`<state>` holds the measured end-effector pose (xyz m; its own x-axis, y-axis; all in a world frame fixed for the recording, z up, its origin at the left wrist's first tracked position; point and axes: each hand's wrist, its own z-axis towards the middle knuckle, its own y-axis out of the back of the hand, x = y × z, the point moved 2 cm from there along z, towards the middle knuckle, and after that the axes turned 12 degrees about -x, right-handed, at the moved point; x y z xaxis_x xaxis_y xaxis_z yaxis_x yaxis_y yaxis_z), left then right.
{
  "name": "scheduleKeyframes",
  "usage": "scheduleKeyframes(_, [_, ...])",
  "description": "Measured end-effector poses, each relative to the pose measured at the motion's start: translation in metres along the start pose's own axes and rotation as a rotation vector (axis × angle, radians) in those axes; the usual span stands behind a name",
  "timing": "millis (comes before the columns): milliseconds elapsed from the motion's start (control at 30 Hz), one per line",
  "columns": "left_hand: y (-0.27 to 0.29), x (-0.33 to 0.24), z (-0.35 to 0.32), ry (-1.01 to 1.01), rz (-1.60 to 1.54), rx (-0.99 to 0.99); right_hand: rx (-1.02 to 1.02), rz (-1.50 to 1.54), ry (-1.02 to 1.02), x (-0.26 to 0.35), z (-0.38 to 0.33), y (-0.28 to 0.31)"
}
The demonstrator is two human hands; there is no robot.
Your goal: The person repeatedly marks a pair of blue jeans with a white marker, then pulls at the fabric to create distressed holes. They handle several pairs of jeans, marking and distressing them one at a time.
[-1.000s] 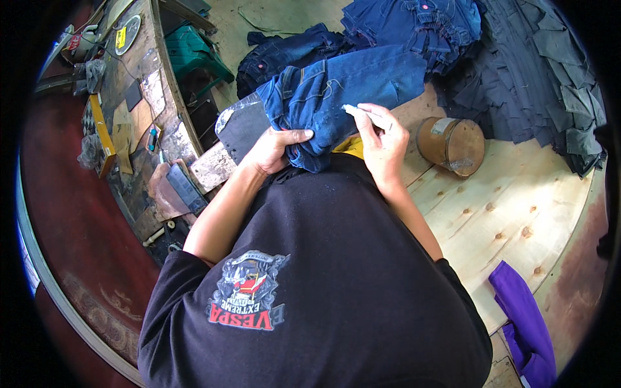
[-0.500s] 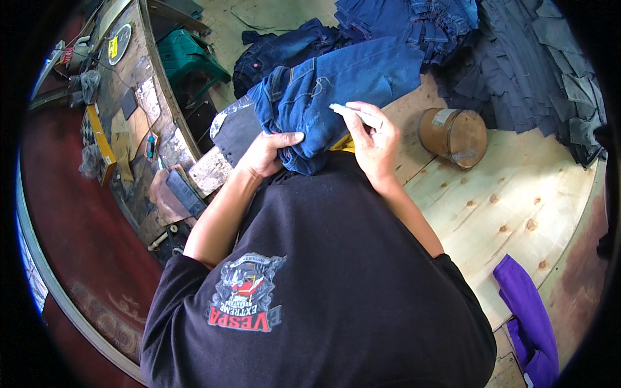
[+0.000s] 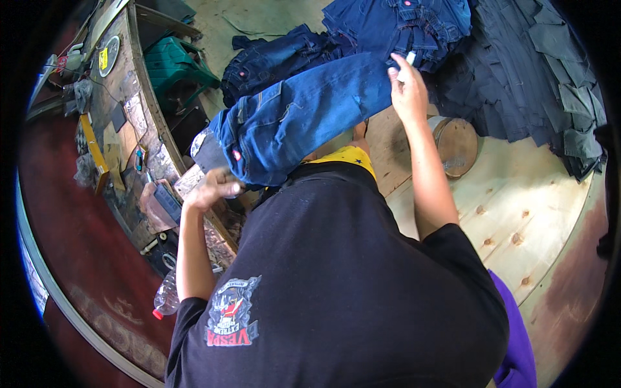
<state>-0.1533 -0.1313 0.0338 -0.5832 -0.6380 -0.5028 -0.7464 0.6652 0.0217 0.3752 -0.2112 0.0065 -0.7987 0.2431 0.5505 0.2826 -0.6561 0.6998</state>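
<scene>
A pair of blue denim pants [image 3: 304,119] is stretched slantwise in front of me, a small red tag showing near its left end. At its far right end, my right hand [image 3: 409,97] is closed, pinching the denim edge between finger and thumb. That hand also holds a small white stick-like tool [image 3: 410,59], mostly covered by the fingers. My left hand [image 3: 210,189] is beside the lower left end of the pants, its fingers smeared by motion. A dark grey surface [image 3: 208,154] shows from under the denim there.
Piles of dark blue jeans [image 3: 278,61] and dark grey garments [image 3: 517,77] lie beyond. A round wooden block [image 3: 459,152] stands on a plywood board [image 3: 517,207] at right. At left are a cluttered workbench [image 3: 139,110], a green plastic stool [image 3: 171,68] and a clear bottle [image 3: 167,296].
My right hand has moved up and right to the pants' far end. The left hand has come off its grip and shifted down-left. The denim has been drawn leftward and straightened.
</scene>
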Motion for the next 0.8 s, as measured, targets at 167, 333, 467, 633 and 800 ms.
scheduleKeyframes(167, [-0.059,-0.021,0.01,-0.16,0.16,0.011,0.384,0.063,-0.075,-0.08,0.015,-0.007])
scheduleKeyframes(333, [-0.204,-0.147,0.069,-0.618,0.442,-0.107,0.22,-0.397,-0.164,-0.228,0.12,0.068])
scheduleKeyframes(467, [-0.344,-0.233,0.125,-0.697,-0.202,-0.171,-0.175,-0.52,-0.153,-0.296,0.249,0.143])
scheduleKeyframes(633, [-0.334,-0.307,0.186,-0.553,-0.456,-0.52,-0.527,-0.265,0.041,-0.256,0.355,0.178])
scheduleKeyframes(800, [-0.212,-0.328,0.197,-0.729,-0.489,-0.828,-0.385,0.035,0.104,-0.177,0.367,0.121])
